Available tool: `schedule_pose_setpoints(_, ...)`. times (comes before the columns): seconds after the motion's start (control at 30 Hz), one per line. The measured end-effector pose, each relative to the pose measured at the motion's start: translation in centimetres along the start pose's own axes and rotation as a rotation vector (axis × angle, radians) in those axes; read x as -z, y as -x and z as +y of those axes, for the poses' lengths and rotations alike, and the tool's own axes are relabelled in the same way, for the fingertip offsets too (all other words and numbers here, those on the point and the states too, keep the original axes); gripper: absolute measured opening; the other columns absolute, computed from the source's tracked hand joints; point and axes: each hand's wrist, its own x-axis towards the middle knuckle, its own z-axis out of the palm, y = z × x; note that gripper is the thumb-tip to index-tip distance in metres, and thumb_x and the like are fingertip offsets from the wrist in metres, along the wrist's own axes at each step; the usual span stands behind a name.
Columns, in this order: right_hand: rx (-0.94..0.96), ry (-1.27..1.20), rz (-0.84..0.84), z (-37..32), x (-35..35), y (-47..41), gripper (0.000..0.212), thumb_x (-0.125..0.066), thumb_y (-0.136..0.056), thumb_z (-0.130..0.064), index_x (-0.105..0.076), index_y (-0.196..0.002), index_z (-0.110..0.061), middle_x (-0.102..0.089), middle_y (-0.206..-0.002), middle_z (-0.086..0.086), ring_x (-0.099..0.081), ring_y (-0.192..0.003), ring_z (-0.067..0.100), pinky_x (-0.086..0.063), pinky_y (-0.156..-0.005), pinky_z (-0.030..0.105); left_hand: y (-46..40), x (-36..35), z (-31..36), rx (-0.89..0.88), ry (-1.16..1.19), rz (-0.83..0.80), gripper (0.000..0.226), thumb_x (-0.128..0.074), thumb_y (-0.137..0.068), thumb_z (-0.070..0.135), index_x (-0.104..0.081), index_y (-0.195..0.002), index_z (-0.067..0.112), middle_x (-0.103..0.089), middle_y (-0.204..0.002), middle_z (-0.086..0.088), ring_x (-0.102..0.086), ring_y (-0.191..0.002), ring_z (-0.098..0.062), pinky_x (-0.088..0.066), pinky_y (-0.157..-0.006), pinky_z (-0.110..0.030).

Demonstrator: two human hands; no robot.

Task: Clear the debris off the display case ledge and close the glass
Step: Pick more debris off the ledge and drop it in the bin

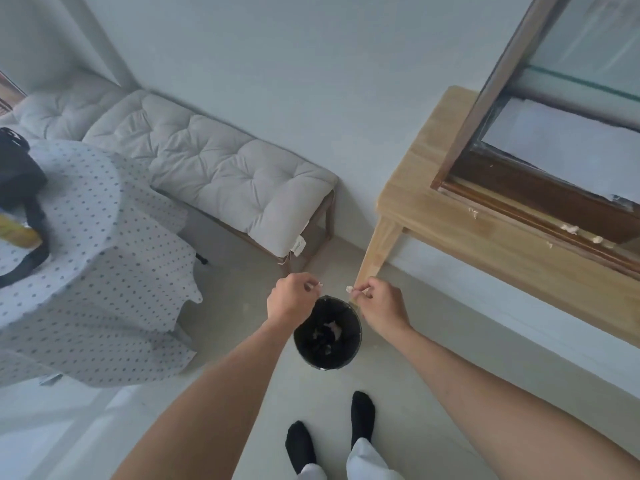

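Both hands hover over a small black bin [327, 332] on the floor. My left hand [292, 299] pinches a small pale scrap [320, 285] at its fingertips. My right hand [382, 304] pinches another pale scrap [349, 289]. The bin holds some pale debris at its bottom. To the right stands the wooden display case [450, 216] with its glass panel [588, 46] raised. Several pale bits of debris [570, 229] lie along its dark ledge [540, 216].
A cushioned grey bench [207, 168] runs along the wall at the left of the case. A round table with a dotted cloth [86, 237] stands at the left, with a black bag [17, 174] on it. My feet in black socks [362, 415] are on the floor below the bin.
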Motion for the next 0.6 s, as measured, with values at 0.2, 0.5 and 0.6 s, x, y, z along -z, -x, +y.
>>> schedule_pose_setpoints(0.2,-0.012,0.079,-0.09,1.2,-1.7,-1.4,0.017,-0.07,-0.102,-0.039,-0.073,-0.096,-0.023,-0.076,-0.066,0.0,-0.076,-0.075,0.02,-0.061,-0.077,0.039,-1.0,-1.9,-1.9,0.074,0.019,-0.046,0.015,-0.07,-0.096,0.043,-0.079,-0.107,0.037,-0.074,-0.095,0.01,-0.071,-0.093,-0.022,-0.061,-0.082,-0.039)
schedule_pose_setpoints(0.5,-0.063,0.109,-0.1,1.7,-0.9,-2.2,0.017,-0.07,-0.098,-0.032,-0.075,-0.112,-0.025,-0.076,-0.07,-0.004,-0.076,-0.078,0.02,-0.063,-0.081,0.039,-2.1,-1.8,-1.5,0.089,-0.004,-0.062,0.03,-0.072,-0.099,0.035,-0.074,-0.128,0.029,-0.074,-0.102,0.006,-0.069,-0.094,-0.019,-0.057,-0.084,-0.036)
schedule_pose_setpoints(0.6,-0.05,0.093,-0.061,1.7,-0.1,-2.0,0.017,-0.07,-0.1,-0.034,-0.075,-0.114,-0.026,-0.072,-0.06,-0.004,-0.07,-0.068,0.008,-0.054,-0.072,0.033,-1.9,-1.4,-0.7,0.062,-0.004,-0.058,0.03,-0.072,-0.1,0.036,-0.073,-0.13,0.028,-0.072,-0.102,0.006,-0.069,-0.094,-0.018,-0.058,-0.084,-0.037)
